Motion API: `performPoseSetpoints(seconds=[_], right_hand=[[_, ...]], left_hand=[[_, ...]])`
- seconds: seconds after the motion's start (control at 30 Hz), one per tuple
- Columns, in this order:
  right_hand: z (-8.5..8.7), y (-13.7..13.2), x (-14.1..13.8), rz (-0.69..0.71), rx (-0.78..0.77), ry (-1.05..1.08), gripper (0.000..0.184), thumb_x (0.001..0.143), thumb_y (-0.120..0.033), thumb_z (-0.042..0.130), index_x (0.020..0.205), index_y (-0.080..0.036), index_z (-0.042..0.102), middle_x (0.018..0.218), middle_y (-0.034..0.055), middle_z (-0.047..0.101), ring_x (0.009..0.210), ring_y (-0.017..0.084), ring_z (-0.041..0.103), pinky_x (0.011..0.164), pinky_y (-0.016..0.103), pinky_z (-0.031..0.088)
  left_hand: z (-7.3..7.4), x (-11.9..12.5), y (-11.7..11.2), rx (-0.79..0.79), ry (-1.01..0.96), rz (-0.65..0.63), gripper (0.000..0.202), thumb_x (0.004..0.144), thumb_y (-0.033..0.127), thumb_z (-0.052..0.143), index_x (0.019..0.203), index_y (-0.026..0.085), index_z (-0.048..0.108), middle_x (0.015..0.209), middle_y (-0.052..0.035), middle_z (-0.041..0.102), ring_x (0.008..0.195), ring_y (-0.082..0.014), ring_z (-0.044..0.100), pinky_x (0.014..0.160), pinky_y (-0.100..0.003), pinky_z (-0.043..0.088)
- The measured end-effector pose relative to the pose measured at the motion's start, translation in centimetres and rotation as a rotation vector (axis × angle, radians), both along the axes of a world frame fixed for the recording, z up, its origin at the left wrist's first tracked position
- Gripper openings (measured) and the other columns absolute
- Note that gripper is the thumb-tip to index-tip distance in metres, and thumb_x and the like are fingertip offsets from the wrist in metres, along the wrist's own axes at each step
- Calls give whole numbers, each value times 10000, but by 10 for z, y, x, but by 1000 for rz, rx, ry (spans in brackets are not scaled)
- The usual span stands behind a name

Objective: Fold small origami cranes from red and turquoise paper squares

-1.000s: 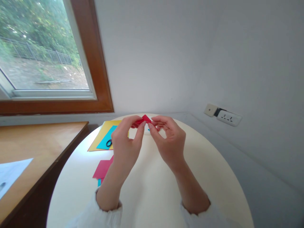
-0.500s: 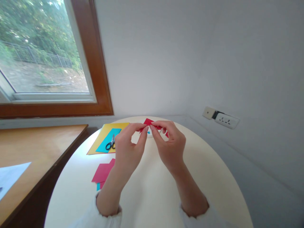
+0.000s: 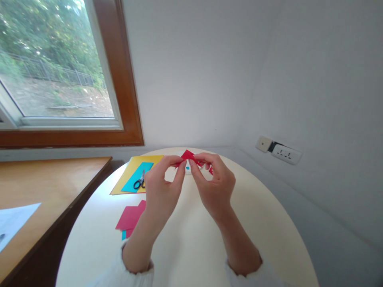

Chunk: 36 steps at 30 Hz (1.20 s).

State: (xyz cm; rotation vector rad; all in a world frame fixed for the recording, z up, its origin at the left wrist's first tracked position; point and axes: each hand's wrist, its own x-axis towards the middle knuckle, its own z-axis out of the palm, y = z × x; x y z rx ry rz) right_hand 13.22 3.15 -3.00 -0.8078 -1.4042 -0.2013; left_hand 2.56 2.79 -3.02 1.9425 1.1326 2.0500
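A small folded piece of red paper [image 3: 188, 154] is held up over the far part of the round white table [image 3: 191, 247]. My left hand [image 3: 165, 181] pinches its left side between thumb and fingers. On its right side my right hand [image 3: 214, 179] has a matching pinch, the two thumbs close together. Behind the hands a white round item [image 3: 188, 171] with a small blue mark shows only in part. Some red bits [image 3: 211, 170] peek out behind my right fingers.
Black-handled scissors [image 3: 139, 182] lie on a blue paper strip [image 3: 131, 185] atop yellow paper [image 3: 125, 175]. Pink-red paper sheets [image 3: 128, 217] are beside my left forearm. A wooden desk [image 3: 54, 179] stands left; a wall socket [image 3: 286, 154] is at right.
The red paper's top now shows as a more pointed, tented fold between my fingers. Both hands keep their pinch with hardly any shift, and the view has moved slightly.
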Motion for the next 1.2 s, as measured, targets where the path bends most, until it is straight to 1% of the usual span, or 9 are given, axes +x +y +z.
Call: performPoseSetpoints(seconds=[0.23,0.4,0.5,0.7,0.87,0.97,1.07,1.13,1.2], right_hand=[[0,1,1,-2,53,-36,112,801,-117,600,829,-223,621,795,-8,714,705,129,626,645,276,498],[-1,2,-1,23,34,14,118,791,-112,603,826,-225,613,748,-21,697,656,117,607,602,260,486],[-1,2,-1,31,13,11,117,789,-116,599,828,-227,608,745,-21,693,648,119,602,589,261,480],[-1,3,0,40,41,-57,132,774,-102,618,852,-208,604,789,-2,703,687,127,610,611,265,487],[-1,4,0,45,46,-91,147,767,-105,613,869,-210,601,796,12,693,717,147,615,631,286,499],[-1,4,1,14,32,-105,179,752,-87,601,864,-227,604,809,18,677,773,168,615,672,316,508],[-1,4,2,-18,7,-79,187,736,-110,621,876,-233,624,878,47,653,881,197,602,701,341,515],[-1,5,3,15,-19,-67,214,736,-122,623,917,-236,633,931,57,644,928,203,595,728,349,518],[0,5,4,94,-50,-62,226,761,-132,608,960,-237,632,958,53,656,929,190,604,751,343,518]], left_hand=[[1,1,0,5,27,9,52,786,149,593,769,174,635,730,-4,697,711,-128,650,672,-239,502],[-1,0,2,11,32,-10,42,798,185,600,770,176,630,733,-8,693,712,-129,647,676,-245,504],[-2,0,3,-3,-9,-23,8,790,188,613,789,183,619,750,-3,689,722,-127,651,682,-242,510],[-1,-1,3,-52,-70,-52,47,774,182,625,815,190,603,766,3,686,734,-128,654,690,-246,515],[2,-5,4,-71,-109,-73,42,767,191,630,798,185,603,754,-1,676,717,-128,647,698,-249,524],[5,-6,4,-107,-160,-114,60,755,202,649,794,188,605,754,2,672,711,-122,645,700,-238,532],[8,-8,3,-154,-208,-168,96,733,215,674,791,188,602,726,6,667,677,-122,646,667,-235,538],[10,-9,3,-214,-244,-233,119,722,222,683,795,185,597,680,9,667,634,-127,647,630,-240,537],[12,-10,3,-279,-288,-319,140,710,230,691,798,182,593,632,13,665,602,-131,647,605,-244,529]])
